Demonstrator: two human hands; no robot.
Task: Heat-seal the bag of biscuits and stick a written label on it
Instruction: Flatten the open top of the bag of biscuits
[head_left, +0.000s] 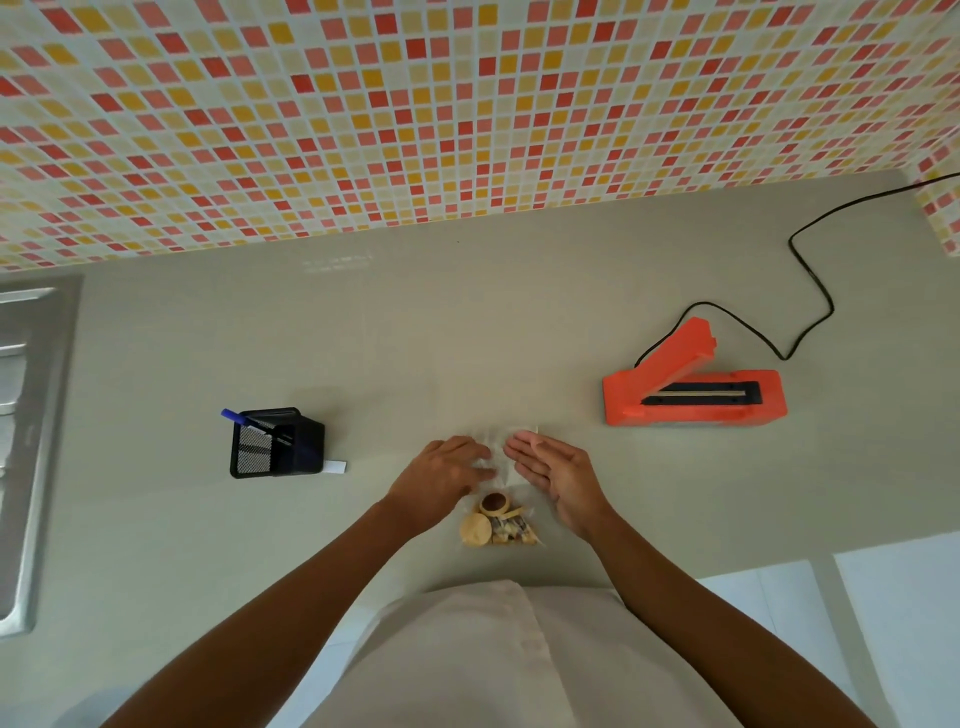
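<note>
A clear plastic bag (500, 457) lies flat on the grey counter (467, 322) in front of me, with several biscuits (497, 522) bunched at its near end. My left hand (448, 475) rests palm down on the bag's left side, fingers fairly straight. My right hand (551, 470) is at the bag's right edge with straight fingers, palm turned inward. The orange heat sealer (693, 384) stands to the right with its lid raised and its sealing strip showing. A white label (335, 467) lies beside the black mesh pen holder (275, 444), which holds a blue pen (236, 417).
The sealer's black cable (810, 270) snakes over the counter to the back right. A steel sink (31, 441) edges the counter on the left. A mosaic-tiled wall (415, 114) closes the back. The counter's near edge runs by my body.
</note>
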